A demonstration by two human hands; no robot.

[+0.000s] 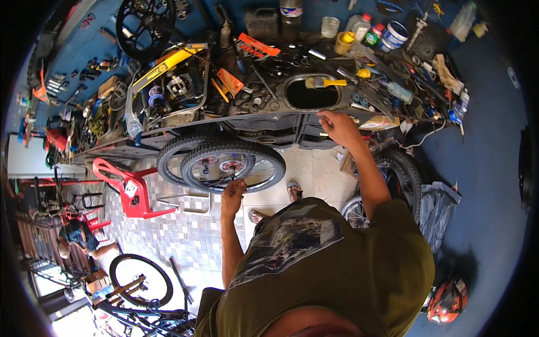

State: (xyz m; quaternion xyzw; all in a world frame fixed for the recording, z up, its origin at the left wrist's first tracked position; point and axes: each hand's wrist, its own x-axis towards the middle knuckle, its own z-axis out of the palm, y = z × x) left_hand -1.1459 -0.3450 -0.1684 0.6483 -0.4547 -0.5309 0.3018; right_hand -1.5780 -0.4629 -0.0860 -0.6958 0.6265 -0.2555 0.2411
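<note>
My left hand (233,194) is closed with its fingers curled, in front of the bicycle wheels (233,163) that stand below the bench. Whatever it may hold is too small to make out. At the front edge of the workbench (224,119), my right hand (340,128) has its fingers bent and drawn together; I cannot see what is in them. Just beyond that hand lies an oval basin (313,104) of dark liquid. A paintbrush with a yellow handle (332,82) rests across the basin's far rim.
Loose tools, bottles and a white tub (394,36) crowd the bench. A red plastic chair (130,188) stands at the left, with a seated person (81,238) beyond it. Another bicycle wheel (401,177) leans at right. A helmet (447,301) lies at lower right.
</note>
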